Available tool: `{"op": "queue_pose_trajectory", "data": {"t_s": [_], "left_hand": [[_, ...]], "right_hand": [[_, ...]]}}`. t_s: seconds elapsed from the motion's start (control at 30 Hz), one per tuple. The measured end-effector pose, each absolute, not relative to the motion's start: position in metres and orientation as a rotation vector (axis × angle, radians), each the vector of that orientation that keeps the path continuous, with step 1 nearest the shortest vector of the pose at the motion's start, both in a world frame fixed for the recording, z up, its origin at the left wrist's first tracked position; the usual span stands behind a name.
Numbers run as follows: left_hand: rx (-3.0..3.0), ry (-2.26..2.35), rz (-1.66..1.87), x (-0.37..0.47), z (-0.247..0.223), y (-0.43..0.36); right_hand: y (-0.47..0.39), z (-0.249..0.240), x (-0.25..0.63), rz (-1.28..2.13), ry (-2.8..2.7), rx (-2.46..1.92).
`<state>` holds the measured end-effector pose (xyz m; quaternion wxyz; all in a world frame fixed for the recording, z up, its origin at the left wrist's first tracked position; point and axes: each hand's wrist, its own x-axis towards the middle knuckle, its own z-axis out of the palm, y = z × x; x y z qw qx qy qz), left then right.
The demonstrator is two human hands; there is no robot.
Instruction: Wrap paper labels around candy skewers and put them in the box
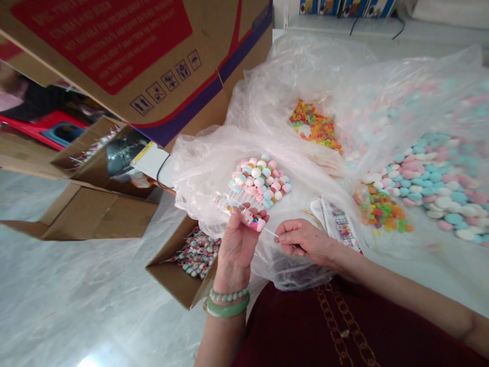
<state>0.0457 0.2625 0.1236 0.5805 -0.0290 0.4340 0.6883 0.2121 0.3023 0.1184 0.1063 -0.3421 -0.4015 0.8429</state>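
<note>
My left hand [240, 234] is closed around a small pink and white figure-shaped candy [253, 221] with blue and red marks on it. A thin white stick [270, 232] runs from the candy to my right hand [301, 238], which pinches its far end between thumb and fingers. Just beyond my hands lies a bunch of marshmallow skewers [260, 178], pink, white and blue with bits of other colours, their sticks toward me. A printed packet [338, 224] lies near my right hand.
Clear plastic sheeting [206, 153] covers the table. Gummy rings [382, 211] and loose marshmallows [428, 178] lie at right, with more gummy rings [317, 127] farther back. A big carton [164, 66] stands at left. Below, an open box [168, 275] holds many finished-looking skewers.
</note>
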Motion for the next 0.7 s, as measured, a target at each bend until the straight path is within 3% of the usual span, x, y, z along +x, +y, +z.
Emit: {"op": "queue_pose_trajectory", "data": {"t_s": [0.23,0.43,0.7], "left_hand": [[-0.038,1.069,1.663,0.05,0.119,0.261],[-0.204,1.019,1.518,0.057,0.128,0.26],[-0.212,0.908,1.447,0.073,0.127,0.25]], "right_hand": [[0.305,0.13,0.215,2.233,-1.719,-0.947],[0.312,0.129,0.216,1.195,-2.074,-1.028],[0.308,0.125,0.222,0.978,-2.219,-0.834]]}}
